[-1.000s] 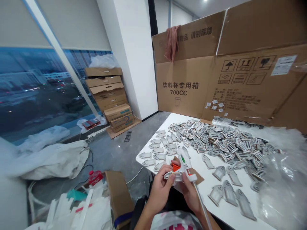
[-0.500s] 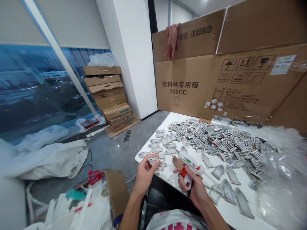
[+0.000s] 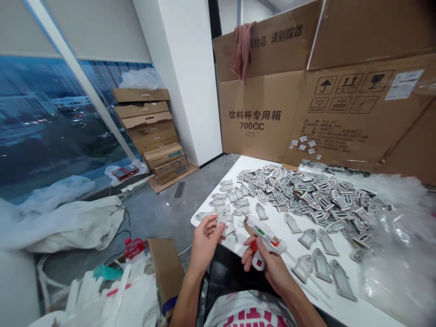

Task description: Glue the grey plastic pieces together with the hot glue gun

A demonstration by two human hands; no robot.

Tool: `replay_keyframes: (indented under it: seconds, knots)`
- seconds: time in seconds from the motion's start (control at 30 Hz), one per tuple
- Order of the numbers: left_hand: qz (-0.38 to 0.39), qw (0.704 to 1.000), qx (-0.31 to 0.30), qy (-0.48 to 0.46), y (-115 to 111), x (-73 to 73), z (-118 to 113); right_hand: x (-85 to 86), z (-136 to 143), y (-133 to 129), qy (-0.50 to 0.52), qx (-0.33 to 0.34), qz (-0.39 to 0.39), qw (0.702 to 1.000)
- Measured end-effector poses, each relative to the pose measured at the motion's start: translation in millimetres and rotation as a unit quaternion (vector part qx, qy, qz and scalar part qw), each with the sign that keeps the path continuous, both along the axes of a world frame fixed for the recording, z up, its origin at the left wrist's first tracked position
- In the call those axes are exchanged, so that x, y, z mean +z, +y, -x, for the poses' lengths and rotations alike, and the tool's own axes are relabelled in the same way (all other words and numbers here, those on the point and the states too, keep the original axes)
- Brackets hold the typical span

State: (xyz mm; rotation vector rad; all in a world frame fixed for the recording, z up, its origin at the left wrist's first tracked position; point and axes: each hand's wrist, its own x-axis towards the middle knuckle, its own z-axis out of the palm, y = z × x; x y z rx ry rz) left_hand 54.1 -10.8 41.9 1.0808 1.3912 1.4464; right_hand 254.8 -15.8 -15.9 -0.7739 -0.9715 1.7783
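In my left hand (image 3: pixel 207 238), closed between thumb and fingers, is a small grey fish-shaped piece (image 3: pixel 222 219), held up over the table's near left corner. My right hand (image 3: pixel 262 256) is wrapped round the handle of a white glue gun (image 3: pixel 265 232) with an orange trigger; its nozzle points up and left, towards the held piece but apart from it. A translucent glue stick (image 3: pixel 318 285) seems to trail from the gun's back. Several like grey pieces (image 3: pixel 241 203) lie in rows beyond my left hand, and others (image 3: pixel 320 263) lie to the right of the gun.
A large heap of grey and white pieces (image 3: pixel 306 190) covers the back of the white table (image 3: pixel 218 179). Clear plastic bags (image 3: pixel 398 259) lie at the right. A tall cardboard box (image 3: pixel 262 100) stands behind. On the floor at left are a scrap-filled carton (image 3: pixel 166 268) and stacked boxes (image 3: pixel 166 159).
My left hand has turned the grey piece more upright. The glue gun has shifted slightly left and down, its nozzle now showing clearly. The whole view has tilted a little.
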Motion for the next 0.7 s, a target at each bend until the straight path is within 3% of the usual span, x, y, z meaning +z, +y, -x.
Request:
replay_keyframes:
  seconds: [0.17, 0.5, 0.7]
  knots:
    - [-0.015, 0.997, 0.059, 0.049, -5, 4.8, 2, 4.8, -6, -2, -0.053, 0.014, -0.03, 0.998]
    - [-0.04, 0.991, 0.099, 0.083, -11, 7.2, -11, 3.5, -9, -11, -0.127, 0.068, -0.077, 0.987]
    - [-0.063, 0.986, 0.134, 0.074, -17, 10.8, -14, 3.5, -8, -13, -0.18, 0.025, -0.051, 0.982]
